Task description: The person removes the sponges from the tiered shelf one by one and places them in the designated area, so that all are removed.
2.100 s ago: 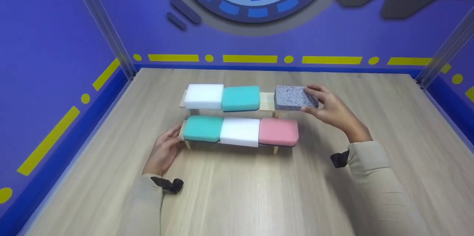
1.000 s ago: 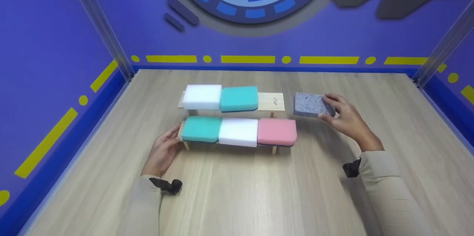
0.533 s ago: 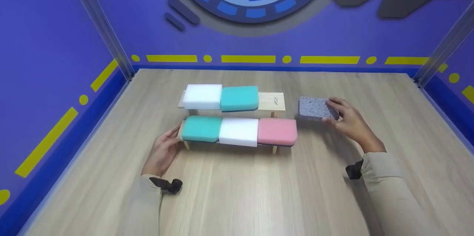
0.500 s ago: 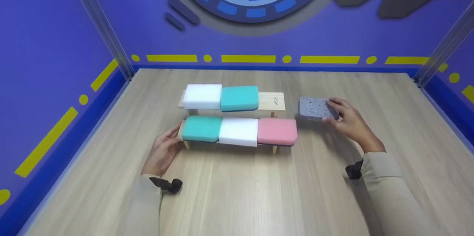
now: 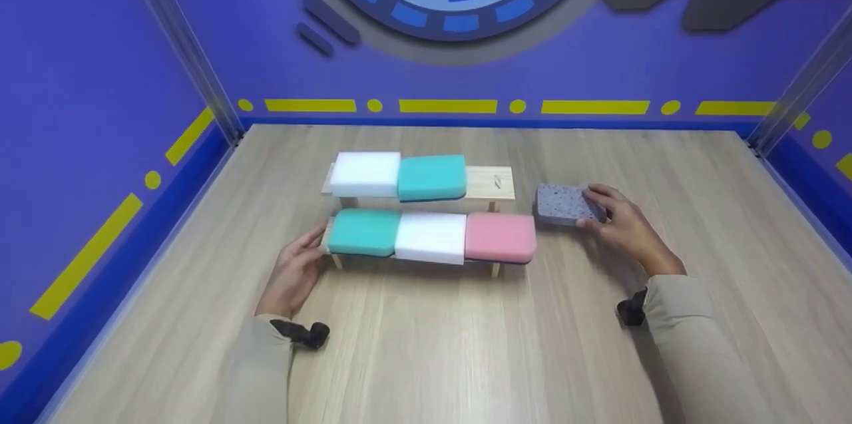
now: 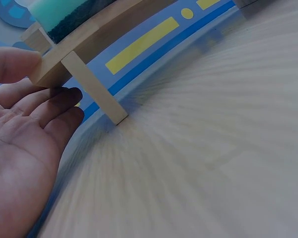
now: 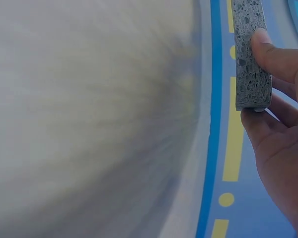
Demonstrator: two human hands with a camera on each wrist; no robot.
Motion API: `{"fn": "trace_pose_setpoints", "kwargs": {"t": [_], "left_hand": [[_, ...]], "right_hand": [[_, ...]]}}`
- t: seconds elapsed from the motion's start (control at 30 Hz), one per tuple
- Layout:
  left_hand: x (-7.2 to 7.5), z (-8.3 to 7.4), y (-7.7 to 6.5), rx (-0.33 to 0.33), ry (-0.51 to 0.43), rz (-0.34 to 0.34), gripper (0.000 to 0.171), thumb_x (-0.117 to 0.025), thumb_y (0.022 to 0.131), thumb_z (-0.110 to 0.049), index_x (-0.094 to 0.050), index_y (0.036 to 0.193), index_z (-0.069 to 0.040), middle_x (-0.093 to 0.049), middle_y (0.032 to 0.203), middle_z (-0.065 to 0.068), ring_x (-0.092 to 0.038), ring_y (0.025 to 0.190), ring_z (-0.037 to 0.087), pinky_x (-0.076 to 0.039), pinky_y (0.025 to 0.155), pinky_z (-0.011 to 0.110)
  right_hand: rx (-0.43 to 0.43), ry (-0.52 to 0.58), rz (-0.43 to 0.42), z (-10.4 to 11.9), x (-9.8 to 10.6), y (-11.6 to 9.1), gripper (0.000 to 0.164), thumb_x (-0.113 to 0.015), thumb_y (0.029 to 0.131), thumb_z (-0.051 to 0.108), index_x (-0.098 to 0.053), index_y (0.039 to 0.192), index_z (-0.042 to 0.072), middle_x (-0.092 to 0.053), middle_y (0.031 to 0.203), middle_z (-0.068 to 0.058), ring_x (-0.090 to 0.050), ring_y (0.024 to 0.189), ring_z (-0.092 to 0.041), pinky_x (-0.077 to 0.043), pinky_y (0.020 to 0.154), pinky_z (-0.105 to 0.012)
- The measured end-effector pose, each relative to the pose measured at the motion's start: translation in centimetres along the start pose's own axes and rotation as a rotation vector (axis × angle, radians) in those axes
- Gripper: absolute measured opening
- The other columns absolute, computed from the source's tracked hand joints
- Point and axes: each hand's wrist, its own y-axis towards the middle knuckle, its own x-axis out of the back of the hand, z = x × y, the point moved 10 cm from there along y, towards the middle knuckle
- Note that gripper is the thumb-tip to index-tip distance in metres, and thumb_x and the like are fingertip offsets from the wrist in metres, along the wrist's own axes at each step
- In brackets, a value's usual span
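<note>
My right hand [image 5: 629, 227] holds a grey speckled sponge [image 5: 566, 204] by its right end, thumb on the near edge and fingers on the far edge. In the right wrist view the sponge [image 7: 251, 59] shows its porous side, raised above the table. The sponge is just right of a low wooden rack [image 5: 492, 183] with two shelves. My left hand [image 5: 293, 274] pinches the left end of the front shelf. In the left wrist view the thumb is at the shelf end [image 6: 52, 72], with fingers curled beneath it.
The rear shelf bears a white sponge [image 5: 365, 173] and a teal sponge [image 5: 432, 176]. Along the front shelf lie another teal sponge [image 5: 363, 232], another white sponge [image 5: 431, 237] and a pink sponge [image 5: 500, 236]. Blue walls [image 5: 426, 78] border the wooden table [image 5: 426, 357].
The grey sponge has moved from over the rear shelf's right end to the right, then lower and nearer, held by my right hand. My left hand stays at the front shelf.
</note>
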Motion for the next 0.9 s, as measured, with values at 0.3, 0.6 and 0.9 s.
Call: {"fn": "trace_pose_setpoints", "kwargs": {"t": [0.3,0.6,0.9], "left_hand": [[0.0,-0.2,0.2,-0.007,-0.008,-0.009,0.057,-0.042,0.092,0.010,-0.027,0.146,0.009,-0.027,0.155,0.022,-0.054,0.120,0.005,-0.043,0.101,0.021],[0.3,0.1,-0.1,0.001,-0.005,-0.011,0.058,-0.042,0.092,0.010,-0.027,0.147,0.008,-0.027,0.155,0.021,-0.056,0.118,0.003,-0.044,0.101,0.022],[0.2,0.0,0.0,-0.007,0.003,-0.021,0.057,-0.042,0.092,0.010,-0.027,0.146,0.009,-0.027,0.155,0.022,-0.053,0.122,0.006,-0.040,0.107,0.026]], "right_hand": [[-0.057,-0.019,0.048,-0.7,-0.5,0.4,0.058,-0.064,0.090,0.006,-0.040,0.141,-0.008,-0.030,0.150,-0.026,-0.028,0.138,-0.049,-0.028,0.111,-0.058],[-0.090,-0.025,0.104,-1.2,-1.5,0.5,0.059,-0.064,0.090,0.008,-0.039,0.142,-0.007,-0.029,0.151,-0.026,-0.025,0.140,-0.047,-0.025,0.113,-0.058],[-0.100,-0.034,0.138,-1.6,-1.8,0.8,0.057,-0.061,0.091,0.007,-0.039,0.141,-0.009,-0.030,0.150,-0.027,-0.025,0.140,-0.047,-0.023,0.113,-0.059]]}}
